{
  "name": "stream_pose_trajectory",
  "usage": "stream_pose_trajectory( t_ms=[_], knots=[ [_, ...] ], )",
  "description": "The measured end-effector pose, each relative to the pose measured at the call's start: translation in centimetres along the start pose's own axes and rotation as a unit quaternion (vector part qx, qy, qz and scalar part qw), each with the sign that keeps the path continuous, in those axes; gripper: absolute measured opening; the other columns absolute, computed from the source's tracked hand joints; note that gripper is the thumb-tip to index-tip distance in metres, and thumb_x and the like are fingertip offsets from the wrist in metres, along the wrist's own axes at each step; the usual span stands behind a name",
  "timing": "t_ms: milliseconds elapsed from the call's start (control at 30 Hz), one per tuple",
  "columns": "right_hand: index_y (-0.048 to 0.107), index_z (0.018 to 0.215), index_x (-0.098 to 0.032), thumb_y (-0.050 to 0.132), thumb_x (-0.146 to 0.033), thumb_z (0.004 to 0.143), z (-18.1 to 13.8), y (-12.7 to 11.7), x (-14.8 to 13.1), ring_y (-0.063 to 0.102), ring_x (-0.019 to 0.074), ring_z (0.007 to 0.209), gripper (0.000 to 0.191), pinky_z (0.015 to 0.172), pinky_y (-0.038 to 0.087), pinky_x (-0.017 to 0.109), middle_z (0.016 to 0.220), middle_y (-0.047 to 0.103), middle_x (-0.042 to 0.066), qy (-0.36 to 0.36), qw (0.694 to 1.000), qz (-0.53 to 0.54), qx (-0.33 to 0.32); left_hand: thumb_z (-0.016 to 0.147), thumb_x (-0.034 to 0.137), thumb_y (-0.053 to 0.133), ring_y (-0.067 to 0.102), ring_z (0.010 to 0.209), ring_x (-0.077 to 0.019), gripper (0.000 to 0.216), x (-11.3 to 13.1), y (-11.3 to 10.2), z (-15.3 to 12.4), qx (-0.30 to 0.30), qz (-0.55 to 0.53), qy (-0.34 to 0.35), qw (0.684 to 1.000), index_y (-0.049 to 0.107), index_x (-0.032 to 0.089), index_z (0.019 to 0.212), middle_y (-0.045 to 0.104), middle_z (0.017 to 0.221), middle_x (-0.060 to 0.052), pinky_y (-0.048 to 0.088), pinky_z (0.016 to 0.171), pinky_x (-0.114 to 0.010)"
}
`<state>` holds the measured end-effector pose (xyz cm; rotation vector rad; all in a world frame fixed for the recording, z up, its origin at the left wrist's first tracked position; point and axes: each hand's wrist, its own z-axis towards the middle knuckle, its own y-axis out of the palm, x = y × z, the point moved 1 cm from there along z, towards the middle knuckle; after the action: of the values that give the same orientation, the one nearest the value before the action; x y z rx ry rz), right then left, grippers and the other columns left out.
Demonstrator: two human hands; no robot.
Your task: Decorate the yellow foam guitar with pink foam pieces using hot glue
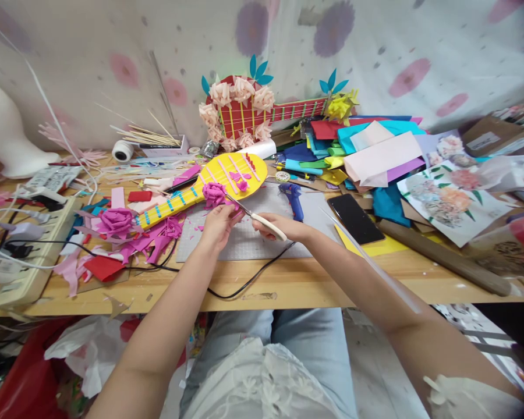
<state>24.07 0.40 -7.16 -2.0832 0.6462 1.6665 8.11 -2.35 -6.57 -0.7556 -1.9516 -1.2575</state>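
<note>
In the head view, my left hand (220,226) has its fingers pinched at the base of a magenta paper flower (213,194). My right hand (273,226) grips a pair of scissors with white handles (267,226). Their blades point up and left, close to the flower and my left fingertips; whether they touch paper I cannot tell. Just behind lies a yellow paper guitar (253,169) with pink strips, small magenta petals and a neck banded in blue. Another magenta flower (116,222) rests by the end of the neck. A grey cutting mat (244,247) lies under my hands.
A blue glue gun (293,201) stands right of the scissors, its black cable (240,294) looping along the front edge. Farther right are a phone (355,218) and a brown roll (445,256). A red flowered guitar (244,113) leans behind. A power strip (39,250) sits left.
</note>
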Motion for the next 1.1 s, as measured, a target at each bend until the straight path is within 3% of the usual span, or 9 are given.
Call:
stream_pose_trajectory(
  t_ms=[567, 900, 1100],
  knots=[
    [0.04, 0.071, -0.019, 0.071, -0.054, 0.067, -1.1, -0.9, -0.5, 0.028, 0.0017, 0.04, 0.047, 0.037, 0.02, 0.017, 0.051, 0.033, -0.011, 0.044, 0.999, 0.0, -0.019, 0.065, 0.012, 0.069, 0.063, 0.067, -0.0127, 0.009, 0.9, -1.2, 0.6, -0.083, 0.093, -0.026, 0.992, 0.063, 0.011, 0.058, 0.066, 0.068, -0.006, 0.055, 0.077, -0.03],
    [0.042, 0.074, -0.019, 0.068, -0.053, 0.072, -1.3, -1.3, -0.2, 0.026, 0.0018, 0.039, 0.043, 0.035, 0.018, 0.015, 0.05, 0.032, -0.011, 0.054, 0.998, -0.002, -0.027, 0.062, 0.013, 0.072, 0.065, 0.07, -0.0148, 0.008, 1.3, -1.7, 1.0, -0.127, 0.128, -0.042, 0.983, 0.065, 0.011, 0.061, 0.068, 0.071, -0.008, 0.053, 0.083, -0.033],
    [0.044, 0.074, -0.018, 0.071, -0.053, 0.069, -1.3, -1.6, 0.2, 0.029, 0.0017, 0.038, 0.044, 0.034, 0.021, 0.015, 0.051, 0.036, -0.011, 0.057, 0.998, -0.014, -0.02, 0.063, 0.014, 0.074, 0.067, 0.073, -0.0167, 0.007, 2.0, -2.1, 1.2, -0.155, 0.158, -0.066, 0.973, 0.068, 0.011, 0.063, 0.069, 0.072, -0.009, 0.053, 0.086, -0.034]
  ],
)
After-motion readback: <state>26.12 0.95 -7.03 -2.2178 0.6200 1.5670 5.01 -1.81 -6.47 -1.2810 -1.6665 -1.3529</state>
